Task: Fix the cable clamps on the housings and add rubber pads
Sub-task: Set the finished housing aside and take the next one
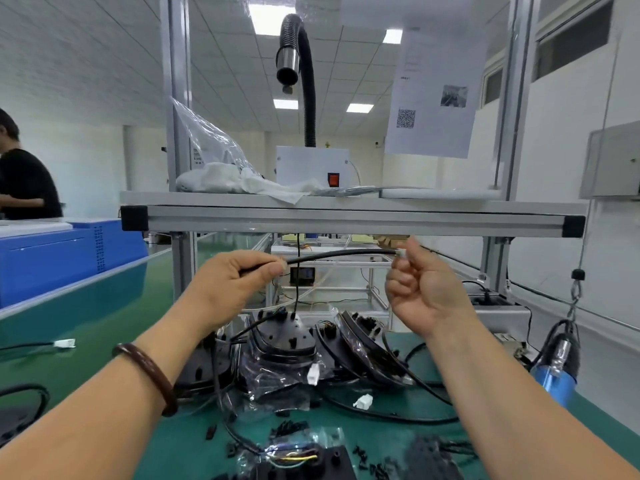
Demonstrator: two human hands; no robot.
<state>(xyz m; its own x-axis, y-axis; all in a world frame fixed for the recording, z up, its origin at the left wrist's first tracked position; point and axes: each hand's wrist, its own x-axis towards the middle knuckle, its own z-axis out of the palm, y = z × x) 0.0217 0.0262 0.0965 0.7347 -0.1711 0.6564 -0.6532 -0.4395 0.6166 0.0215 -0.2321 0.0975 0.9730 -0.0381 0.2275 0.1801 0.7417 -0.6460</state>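
Two bare forearms reach in from the bottom edge, the left one ringed by one smooth brown bangle [149, 375]. Beyond it, the left hand [235, 278] has its fingers curled round a black cable [339, 254], thumb pressed toward forefinger over the sheath. The cable, round and matte, runs level from that fist across to the right hand [426, 292], in the air above the housings.

On the green mat [104, 341] below the hands lie three dark, domed housings [291, 334], as far as I can count. They are glossy at the rims and tangled in black leads and crinkled clear plastic. Three white plug blocks [313, 374] lie loose on the mat, one far left and two among the housings. Small black clips [287, 427] are strewn nearer the camera, too many and too blurred to count.

The right hand pinches a fourth white connector [401, 252] at the cable's end between thumb and fingertips, its other fingers curled. Far right, one blue metal tool [554, 379] hangs from a metal hook.
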